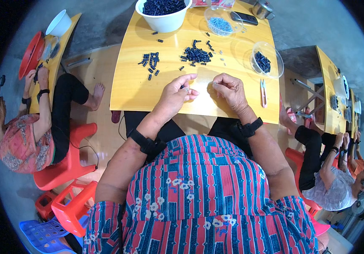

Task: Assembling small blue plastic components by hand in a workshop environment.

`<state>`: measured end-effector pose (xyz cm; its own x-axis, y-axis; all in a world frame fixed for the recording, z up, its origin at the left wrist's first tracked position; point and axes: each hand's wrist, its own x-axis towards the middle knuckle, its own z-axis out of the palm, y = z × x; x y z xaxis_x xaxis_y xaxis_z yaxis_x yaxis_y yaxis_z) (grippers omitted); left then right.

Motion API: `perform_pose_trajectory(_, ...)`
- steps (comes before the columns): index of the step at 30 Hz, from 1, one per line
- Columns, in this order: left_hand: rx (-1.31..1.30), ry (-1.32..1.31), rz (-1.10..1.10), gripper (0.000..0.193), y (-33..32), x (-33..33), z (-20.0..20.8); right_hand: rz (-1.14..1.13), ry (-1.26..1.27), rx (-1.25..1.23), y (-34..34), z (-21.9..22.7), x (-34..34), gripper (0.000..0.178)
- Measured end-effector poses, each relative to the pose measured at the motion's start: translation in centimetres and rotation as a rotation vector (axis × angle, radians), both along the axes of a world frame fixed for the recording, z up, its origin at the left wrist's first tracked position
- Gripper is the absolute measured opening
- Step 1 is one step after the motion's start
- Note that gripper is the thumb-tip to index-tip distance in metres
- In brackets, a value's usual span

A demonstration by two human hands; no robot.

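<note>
Over the near part of the wooden table my left hand is curled, its fingers closed around a small black plastic part that mostly hides behind them. My right hand is a short gap away, thumb and fingertips pressed together; whatever they pinch is too small to name. Just beyond my hands lies a pile of small black parts, with a smaller cluster of black parts to its left. A pair of thread snips rests to the right of my right hand.
A white tub heaped with black parts stands at the far left. Far right are a clear bowl of small silvery pieces, a phone and a metal mug. A clear bowl holds black parts. People work at tables on both sides.
</note>
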<state>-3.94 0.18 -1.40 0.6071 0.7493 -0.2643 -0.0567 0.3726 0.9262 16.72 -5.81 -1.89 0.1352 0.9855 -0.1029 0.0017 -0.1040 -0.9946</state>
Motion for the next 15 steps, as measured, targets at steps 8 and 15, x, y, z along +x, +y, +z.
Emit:
perform_pose_trajectory(8, 0.035, 0.031, -0.092, 0.028, 0.9, 0.8, -1.3, 0.016, -0.019, 0.003, -0.1, 0.4, 0.0, 0.003)
perform_pose_trajectory(15, 0.046, 0.067, -0.063, 0.023, 0.7, 1.1, -1.2, 0.007, -0.044, -0.010, 0.1, -0.4, 0.4, 0.004)
